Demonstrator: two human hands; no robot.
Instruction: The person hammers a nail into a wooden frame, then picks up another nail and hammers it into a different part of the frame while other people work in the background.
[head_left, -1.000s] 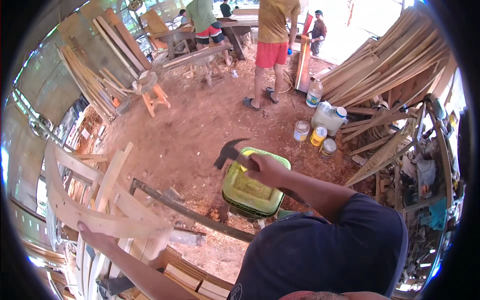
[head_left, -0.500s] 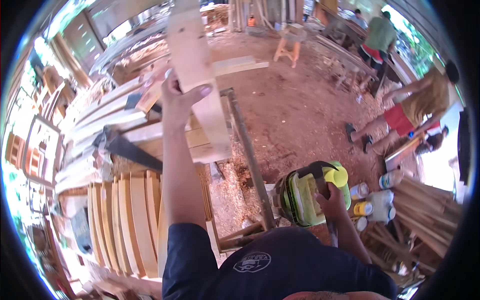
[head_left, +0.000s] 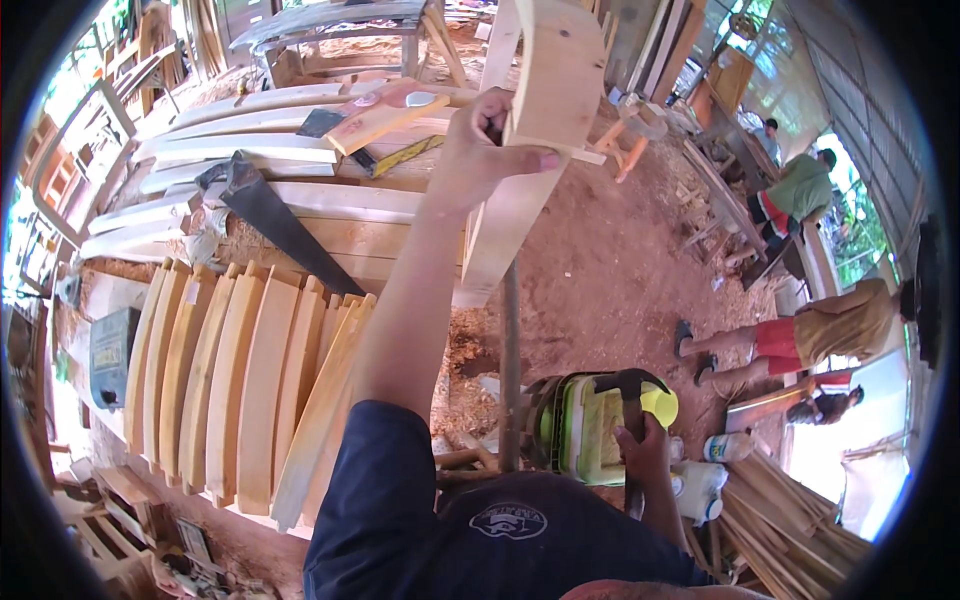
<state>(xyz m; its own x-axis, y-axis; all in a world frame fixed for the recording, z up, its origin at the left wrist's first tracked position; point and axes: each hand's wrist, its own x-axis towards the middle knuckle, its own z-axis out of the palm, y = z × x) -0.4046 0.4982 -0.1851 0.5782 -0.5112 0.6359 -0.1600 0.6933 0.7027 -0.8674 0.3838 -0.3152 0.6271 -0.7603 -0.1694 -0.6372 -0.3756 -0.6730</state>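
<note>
- Head view showed the left hand [head_left: 480,150] raised toward twelve o'clock, fingers closed around a pale curved wooden slat [head_left: 530,130], thumb pressed along its lower edge.
- The slat stood nearly upright in the grip, its lower end hanging down over the desk [head_left: 330,235] edge toward the centre of the picture.
- The right hand [head_left: 645,450], at about five o'clock, was wrapped around the handle of a claw hammer [head_left: 628,395], whose dark head rested over a green and yellow container [head_left: 590,425] on the dirt floor [head_left: 610,260].
- At nine o'clock a row of matching curved slats [head_left: 240,380] lay side by side on the desk; a handsaw [head_left: 270,225] lay above them toward eleven o'clock, with a folding rule [head_left: 400,155] and a short board [head_left: 385,112] beyond.
- Plastic bottles [head_left: 700,480] stood just beside the container, and other people worked well apart at about three o'clock.
- Risk, as I judged it: the slat was held by one hand near its upper part, so its long free end could swing and knock the stacked slats or slip from the fingers.
- The hammer was held low and outside the person's line of sight; a careless lift could catch the container or the bottles.
- The saw's blade lay exposed near where the slat might be set down.
</note>
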